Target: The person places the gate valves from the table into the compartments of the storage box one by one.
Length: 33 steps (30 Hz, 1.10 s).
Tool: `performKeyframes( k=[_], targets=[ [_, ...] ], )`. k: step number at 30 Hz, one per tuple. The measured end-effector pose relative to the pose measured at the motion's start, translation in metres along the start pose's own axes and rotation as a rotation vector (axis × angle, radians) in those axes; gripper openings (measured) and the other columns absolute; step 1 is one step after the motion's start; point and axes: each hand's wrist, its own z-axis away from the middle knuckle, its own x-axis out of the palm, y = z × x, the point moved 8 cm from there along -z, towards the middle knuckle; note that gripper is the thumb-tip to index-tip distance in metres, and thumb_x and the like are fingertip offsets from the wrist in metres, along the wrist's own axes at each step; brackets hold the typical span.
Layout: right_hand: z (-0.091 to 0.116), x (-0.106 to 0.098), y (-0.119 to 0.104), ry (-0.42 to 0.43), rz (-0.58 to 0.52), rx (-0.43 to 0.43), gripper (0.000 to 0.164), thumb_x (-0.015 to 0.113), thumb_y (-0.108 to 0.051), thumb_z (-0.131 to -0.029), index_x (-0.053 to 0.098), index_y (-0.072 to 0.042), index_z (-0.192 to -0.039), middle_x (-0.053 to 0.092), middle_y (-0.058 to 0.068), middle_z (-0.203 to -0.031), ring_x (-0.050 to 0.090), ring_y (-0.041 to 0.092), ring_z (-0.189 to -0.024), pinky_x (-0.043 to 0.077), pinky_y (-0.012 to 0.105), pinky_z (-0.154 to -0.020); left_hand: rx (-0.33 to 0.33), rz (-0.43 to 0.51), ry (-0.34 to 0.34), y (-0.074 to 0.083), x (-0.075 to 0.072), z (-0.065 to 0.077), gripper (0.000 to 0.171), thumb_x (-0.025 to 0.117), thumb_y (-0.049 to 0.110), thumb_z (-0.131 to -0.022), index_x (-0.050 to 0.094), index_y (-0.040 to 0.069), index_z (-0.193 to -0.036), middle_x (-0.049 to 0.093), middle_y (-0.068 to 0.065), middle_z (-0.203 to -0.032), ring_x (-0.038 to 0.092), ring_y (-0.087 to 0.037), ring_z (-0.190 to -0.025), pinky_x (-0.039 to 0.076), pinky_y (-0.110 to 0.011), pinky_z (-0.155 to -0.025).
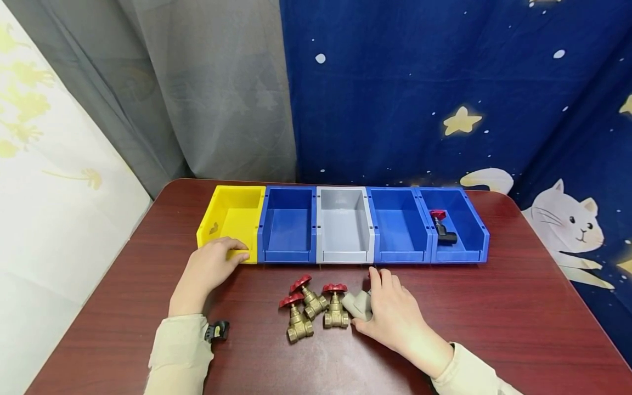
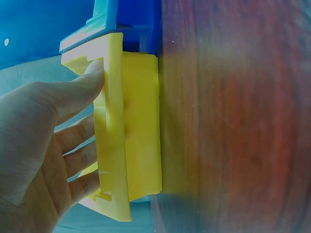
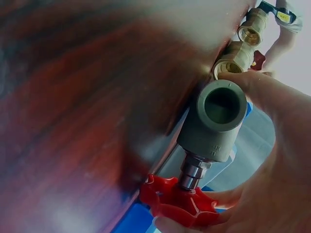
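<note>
My left hand (image 1: 212,266) rests at the front lip of the yellow bin (image 1: 241,188). In the left wrist view its fingers reach behind the lip and the thumb lies over the rim. My right hand (image 1: 397,315) holds a grey valve (image 1: 359,305) low over the table. In the right wrist view, fingers are around its red handwheel (image 3: 182,201), and the thumb is at the grey body (image 3: 209,138). Left of it are three brass gate valves: one upright in view (image 1: 336,314), one tilted behind (image 1: 312,302), one at the front left (image 1: 298,322). All have red handwheels.
Right of the yellow bin stand a blue bin (image 1: 261,225), a grey bin (image 1: 371,230) and two more blue bins, side by side. A black valve (image 1: 446,236) with a red handle lies in the far-right bin (image 1: 466,255). Curtains hang behind the table (image 1: 513,323).
</note>
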Motion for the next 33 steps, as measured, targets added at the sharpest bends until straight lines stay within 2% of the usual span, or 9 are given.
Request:
performKeyframes(
  k=[10,17,25,28,33],
  targets=[
    [-0.001,-0.003,0.004,0.019,-0.006,-0.02,0.103,0.087,-0.042,-0.053,0.049,0.011,-0.132,0.054,0.022,-0.115,0.057,0.035,-0.102,0.054,0.048,-0.084,0.008,-0.002,0.004,0.002,0.0,-0.001,0.023,0.072,0.029,-0.091,0.074,0.01,-0.105,0.07,-0.008,-0.103,0.062,-0.03,-0.097,0.049,-0.055,-0.088],
    [0.0,-0.005,0.007,0.015,-0.026,-0.032,0.102,0.087,-0.042,-0.054,0.049,0.01,-0.132,0.055,0.021,-0.117,0.059,0.036,-0.104,0.052,0.049,-0.09,0.01,0.0,0.008,0.001,0.0,-0.001,0.023,0.073,0.029,-0.091,0.074,0.011,-0.105,0.07,-0.007,-0.103,0.063,-0.03,-0.097,0.05,-0.055,-0.088],
    [0.001,-0.013,0.014,0.002,-0.059,-0.043,0.102,0.089,-0.041,-0.054,0.049,0.009,-0.134,0.055,0.021,-0.121,0.058,0.035,-0.105,0.051,0.048,-0.09,0.006,0.006,0.005,0.002,0.0,0.0,0.022,0.073,0.028,-0.091,0.074,0.011,-0.104,0.07,-0.008,-0.103,0.063,-0.03,-0.097,0.05,-0.055,-0.088],
    [0.001,-0.018,0.016,0.013,-0.06,-0.066,0.101,0.088,-0.04,-0.054,0.049,0.009,-0.133,0.054,0.021,-0.122,0.058,0.035,-0.106,0.051,0.048,-0.091,0.006,0.006,0.002,0.003,0.0,0.0,0.023,0.072,0.029,-0.091,0.074,0.01,-0.104,0.07,-0.008,-0.103,0.063,-0.03,-0.097,0.049,-0.055,-0.088],
    [0.002,-0.024,0.016,0.049,-0.041,-0.152,0.1,0.087,-0.041,-0.056,0.048,0.008,-0.134,0.053,0.021,-0.124,0.056,0.036,-0.108,0.05,0.048,-0.094,-0.001,0.0,-0.003,0.001,-0.001,0.0,0.023,0.072,0.028,-0.092,0.074,0.01,-0.105,0.07,-0.008,-0.104,0.062,-0.03,-0.098,0.049,-0.055,-0.089]
  ],
)
